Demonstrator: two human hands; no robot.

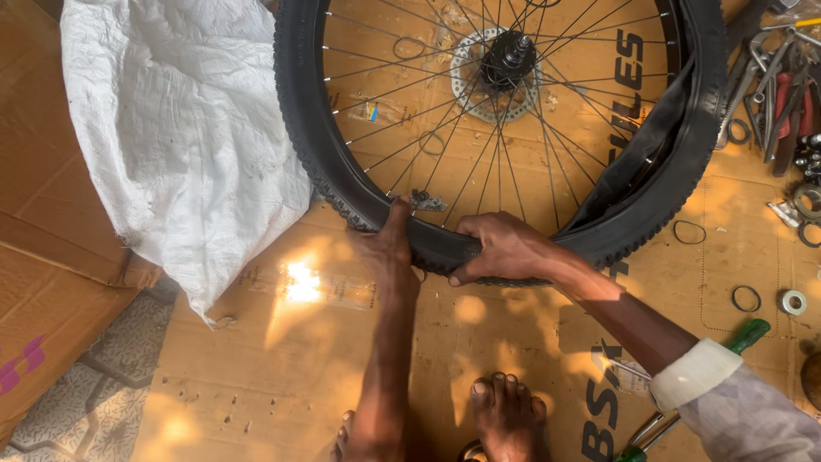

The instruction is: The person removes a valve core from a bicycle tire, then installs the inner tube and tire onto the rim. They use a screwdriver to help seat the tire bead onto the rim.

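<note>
A bicycle wheel with a black knobbly tyre [301,128] lies flat on a sheet of cardboard [282,359]. Thin spokes run to its hub [506,58], which carries a silver brake disc. At the right, the tyre's inner edge is lifted off the rim [650,145]. My left hand [389,244] presses on the tyre's near edge, thumb on the rim. My right hand [500,248] grips the tyre beside it, fingers wrapped over the rubber. My bare feet [505,415] rest on the cardboard below.
A white woven sack [180,128] lies left of the wheel. Spanners and other tools [782,94] are piled at the right edge, with washers and rubber rings [746,299] nearby. A green-handled screwdriver [746,335] lies by my right sleeve. Cardboard boxes [43,282] sit at the left.
</note>
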